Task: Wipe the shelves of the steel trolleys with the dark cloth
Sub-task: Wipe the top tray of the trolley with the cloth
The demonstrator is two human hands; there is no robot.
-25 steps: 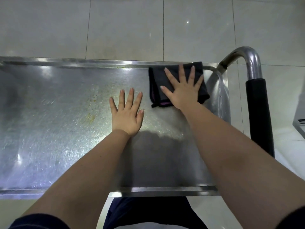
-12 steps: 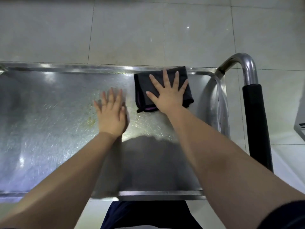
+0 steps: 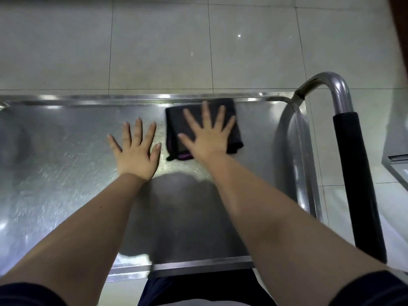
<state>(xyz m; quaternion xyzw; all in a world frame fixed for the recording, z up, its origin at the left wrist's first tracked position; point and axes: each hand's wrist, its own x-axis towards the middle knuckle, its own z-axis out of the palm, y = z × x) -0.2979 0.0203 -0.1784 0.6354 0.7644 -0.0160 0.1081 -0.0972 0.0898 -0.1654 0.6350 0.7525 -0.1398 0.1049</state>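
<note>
The steel trolley's top shelf [image 3: 55, 173] fills the lower view, scratched and shiny. A folded dark cloth [image 3: 174, 122] with a purple hem lies near the shelf's far rim, right of centre. My right hand [image 3: 207, 135] presses flat on the cloth with fingers spread, covering its middle. My left hand [image 3: 136, 149] rests flat on the bare steel just left of the cloth, fingers spread, holding nothing.
The trolley's curved steel handle [image 3: 337, 93] with a black grip [image 3: 357, 173] rises at the right end. Pale floor tiles [image 3: 154, 40] lie beyond the shelf. A grey steel object [image 3: 397, 160] shows at the right edge.
My right hand has slid the cloth leftward along the far rim, away from the right corner. My left hand moved left too and has spread its fingers again.
</note>
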